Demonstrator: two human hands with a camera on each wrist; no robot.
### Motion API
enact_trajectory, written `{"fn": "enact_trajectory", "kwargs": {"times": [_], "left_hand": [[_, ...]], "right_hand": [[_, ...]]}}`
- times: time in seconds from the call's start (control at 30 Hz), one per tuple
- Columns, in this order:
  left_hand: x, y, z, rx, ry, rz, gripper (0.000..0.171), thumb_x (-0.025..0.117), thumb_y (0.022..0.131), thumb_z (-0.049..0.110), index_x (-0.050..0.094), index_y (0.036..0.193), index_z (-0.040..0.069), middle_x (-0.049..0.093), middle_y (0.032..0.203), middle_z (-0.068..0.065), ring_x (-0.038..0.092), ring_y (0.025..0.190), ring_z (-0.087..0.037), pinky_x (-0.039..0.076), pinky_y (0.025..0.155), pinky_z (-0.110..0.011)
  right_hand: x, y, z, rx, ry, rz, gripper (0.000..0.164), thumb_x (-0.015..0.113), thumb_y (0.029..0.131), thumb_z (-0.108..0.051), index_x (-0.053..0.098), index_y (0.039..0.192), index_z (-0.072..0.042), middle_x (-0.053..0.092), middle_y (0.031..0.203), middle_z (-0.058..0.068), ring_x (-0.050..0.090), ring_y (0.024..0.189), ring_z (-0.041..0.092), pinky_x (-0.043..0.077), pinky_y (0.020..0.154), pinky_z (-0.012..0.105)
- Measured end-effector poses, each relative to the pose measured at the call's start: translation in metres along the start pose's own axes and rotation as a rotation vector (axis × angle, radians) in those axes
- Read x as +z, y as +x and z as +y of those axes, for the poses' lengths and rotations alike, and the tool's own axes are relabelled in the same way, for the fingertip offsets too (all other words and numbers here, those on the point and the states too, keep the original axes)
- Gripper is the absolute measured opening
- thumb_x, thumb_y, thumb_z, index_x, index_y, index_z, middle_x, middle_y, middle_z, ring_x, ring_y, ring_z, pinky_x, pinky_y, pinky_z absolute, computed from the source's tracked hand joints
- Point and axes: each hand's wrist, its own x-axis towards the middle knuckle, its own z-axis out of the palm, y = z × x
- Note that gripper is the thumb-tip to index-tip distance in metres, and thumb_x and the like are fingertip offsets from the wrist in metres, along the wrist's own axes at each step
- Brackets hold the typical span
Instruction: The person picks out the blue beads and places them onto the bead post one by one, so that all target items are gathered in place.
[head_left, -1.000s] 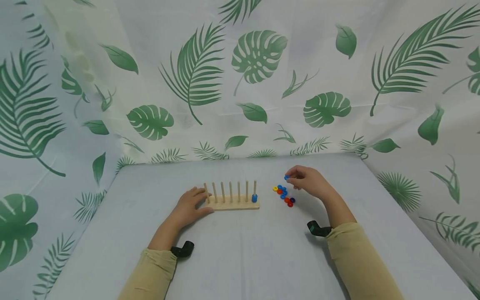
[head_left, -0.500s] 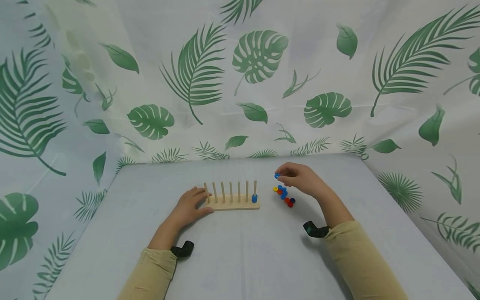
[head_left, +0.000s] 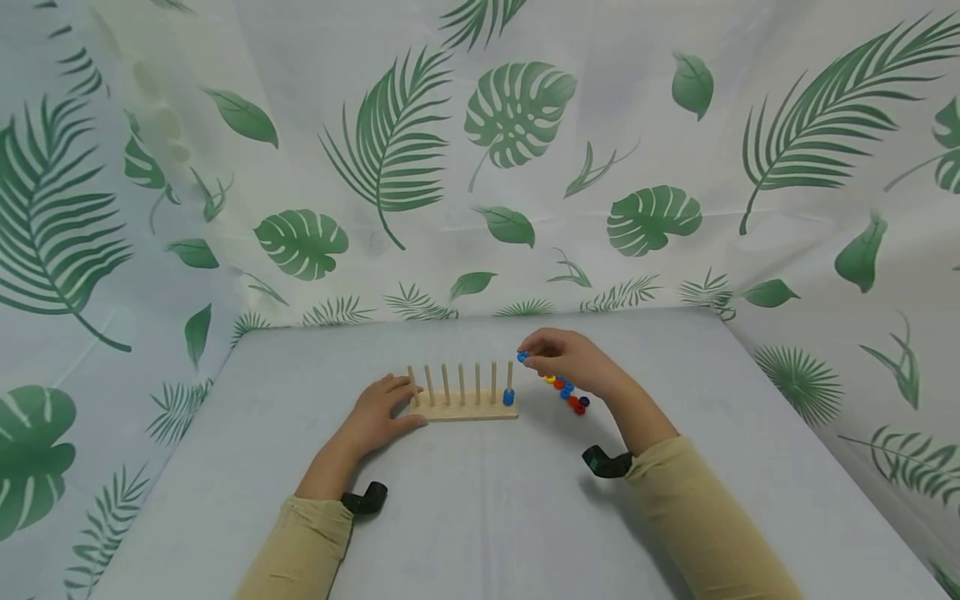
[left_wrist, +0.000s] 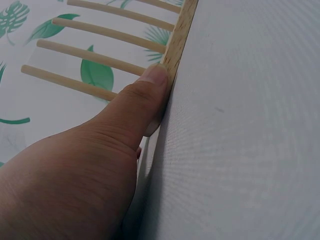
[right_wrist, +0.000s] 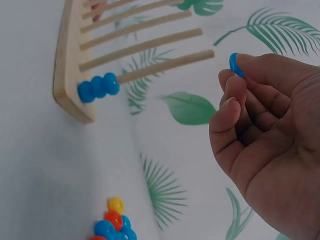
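A wooden peg stand point(head_left: 465, 412) with a row of several upright pegs stands on the table. My left hand point(head_left: 378, 413) grips its left end, the thumb point(left_wrist: 150, 82) along the front edge of the base and the fingers behind. Blue beads point(right_wrist: 99, 87) are stacked at the bottom of the rightmost peg; the other pegs are bare. My right hand point(head_left: 573, 360) pinches one blue bead point(right_wrist: 235, 64) between thumb and fingertips. In the right wrist view that bead is just off the tip of the rightmost peg point(right_wrist: 170, 66), apart from it.
Right of the stand lies a loose group of beads: a yellow bead point(right_wrist: 115, 205), red beads point(head_left: 575, 402), blue beads point(right_wrist: 105, 229) and a dark one point(head_left: 584, 401). A white cloth point(head_left: 480, 508) covers the table. Leaf-printed curtains point(head_left: 525, 183) rise at the back and sides.
My right hand has moved left with the blue bead, from above the loose beads to beside the top of the rightmost peg. The left hand and the stand have stayed put.
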Motion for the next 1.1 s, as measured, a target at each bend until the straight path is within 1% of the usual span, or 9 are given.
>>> {"fn": "enact_trajectory", "kwargs": {"times": [0.07,0.13,0.27,0.33,0.4,0.6,0.77,1.0,1.1], "left_hand": [[0.0,0.0,0.0,0.0,-0.002,-0.001,0.057,0.072,0.088,0.045,0.06,0.135,0.016,0.049,0.148,-0.014,0.032,0.145,-0.044,0.026,0.119,-0.061],[0.0,0.0,0.0,0.001,-0.007,-0.002,0.057,0.072,0.088,0.045,0.06,0.135,0.016,0.049,0.148,-0.015,0.032,0.145,-0.044,0.026,0.119,-0.061],[0.0,0.0,0.0,0.0,-0.013,-0.006,0.057,0.072,0.088,0.045,0.06,0.135,0.016,0.049,0.148,-0.015,0.031,0.145,-0.044,0.025,0.119,-0.061],[0.0,0.0,0.0,0.002,-0.004,-0.006,0.056,0.072,0.088,0.045,0.06,0.135,0.016,0.049,0.148,-0.015,0.032,0.145,-0.044,0.026,0.119,-0.061],[0.0,0.0,0.0,0.001,-0.004,-0.007,0.057,0.072,0.088,0.045,0.06,0.135,0.016,0.049,0.148,-0.015,0.032,0.145,-0.044,0.026,0.119,-0.061],[-0.001,0.0,0.001,0.003,-0.004,-0.003,0.057,0.072,0.088,0.045,0.06,0.135,0.016,0.049,0.148,-0.014,0.032,0.145,-0.044,0.026,0.119,-0.061],[-0.001,0.0,0.001,0.009,-0.001,0.001,0.056,0.072,0.088,0.045,0.06,0.135,0.017,0.049,0.148,-0.014,0.032,0.145,-0.045,0.027,0.119,-0.062],[-0.001,0.0,0.001,0.009,-0.003,0.001,0.056,0.073,0.087,0.045,0.06,0.135,0.017,0.049,0.148,-0.014,0.032,0.145,-0.045,0.027,0.118,-0.062],[-0.001,0.0,0.001,0.01,-0.002,0.001,0.056,0.073,0.087,0.045,0.061,0.135,0.017,0.05,0.148,-0.014,0.032,0.144,-0.045,0.027,0.118,-0.062]], "right_hand": [[0.003,0.002,-0.002,-0.008,0.021,-0.006,0.017,0.067,0.096,-0.031,0.067,0.112,-0.024,0.068,0.102,0.007,0.064,0.087,0.023,0.058,0.086,0.049],[0.005,0.003,-0.003,-0.017,0.029,-0.012,0.018,0.066,0.096,-0.031,0.067,0.112,-0.023,0.068,0.103,0.009,0.064,0.086,0.023,0.057,0.085,0.051],[0.009,0.007,-0.002,-0.033,0.018,-0.031,0.018,0.066,0.096,-0.032,0.067,0.113,-0.024,0.068,0.099,0.006,0.065,0.086,0.026,0.058,0.08,0.044],[0.01,0.008,0.0,-0.032,0.014,-0.035,0.017,0.066,0.096,-0.032,0.067,0.112,-0.024,0.067,0.096,0.002,0.065,0.084,0.027,0.058,0.078,0.043],[0.011,0.01,0.001,-0.035,0.008,-0.038,0.017,0.066,0.096,-0.032,0.068,0.112,-0.025,0.067,0.095,0.002,0.064,0.083,0.027,0.057,0.076,0.043],[0.016,0.013,0.003,-0.017,-0.016,-0.051,0.017,0.066,0.096,-0.033,0.067,0.111,-0.026,0.068,0.098,0.011,0.061,0.079,0.022,0.056,0.075,0.045],[0.021,0.013,0.006,-0.012,-0.022,-0.061,0.017,0.067,0.096,-0.03,0.067,0.112,-0.023,0.067,0.096,0.014,0.061,0.076,0.024,0.055,0.072,0.042],[0.028,0.013,0.016,0.0,0.011,-0.09,0.015,0.068,0.095,-0.026,0.067,0.11,-0.021,0.067,0.097,0.016,0.061,0.076,0.025,0.056,0.077,0.054],[0.03,0.012,0.02,0.004,0.021,-0.105,0.015,0.068,0.095,-0.025,0.067,0.109,-0.02,0.067,0.096,0.016,0.061,0.076,0.023,0.056,0.076,0.052]]}}
